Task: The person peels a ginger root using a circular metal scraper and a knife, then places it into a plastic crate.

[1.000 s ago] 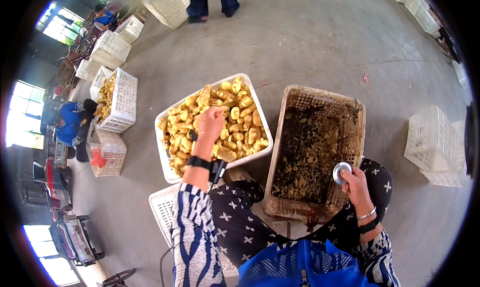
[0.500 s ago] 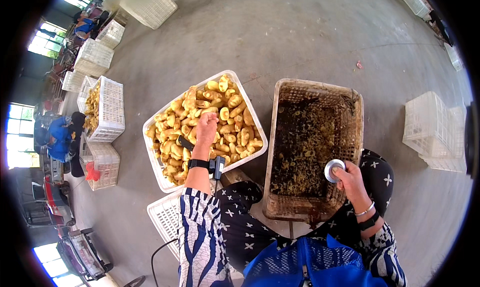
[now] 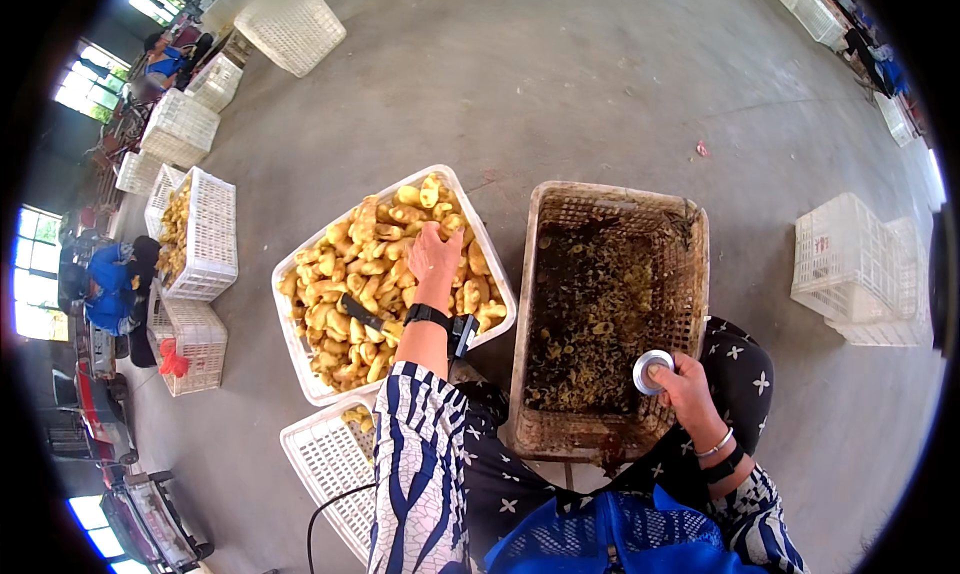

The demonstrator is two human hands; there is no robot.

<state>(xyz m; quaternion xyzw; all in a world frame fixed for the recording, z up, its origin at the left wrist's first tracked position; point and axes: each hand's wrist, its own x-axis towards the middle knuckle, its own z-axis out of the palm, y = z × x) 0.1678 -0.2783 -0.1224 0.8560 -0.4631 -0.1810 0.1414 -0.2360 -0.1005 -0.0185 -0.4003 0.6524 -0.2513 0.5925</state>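
Note:
My left hand (image 3: pixel 436 256) reaches down onto the heaped ginger (image 3: pixel 345 264) in a white plastic crate (image 3: pixel 290 359). Its fingers look spread over the pieces, though their tips are partly hidden. Beside that wrist a knife (image 3: pixel 366 314), dark-bladed with a yellowish handle, lies on the ginger. My right hand (image 3: pixel 687 394) is closed on a round, silvery metal disc-shaped tool (image 3: pixel 652 371), thumb on its face. That hand is over the near right edge of a dirty brown crate (image 3: pixel 522 324), whose bottom holds dark, wet-looking scraps (image 3: pixel 595 314).
Under the ginger crate stands another white crate (image 3: pixel 325 459) with some ginger inside. A dark cable (image 3: pixel 335 502) runs past my left sleeve. Stacked white crates stand at the right (image 3: pixel 850 259) and left (image 3: pixel 190 339). People in blue (image 3: pixel 112 284) sit along the left side.
My left hand has shifted right and down onto other ginger pieces, uncovering more of the knife. The view has moved slightly; my right hand keeps its hold on the metal disc.

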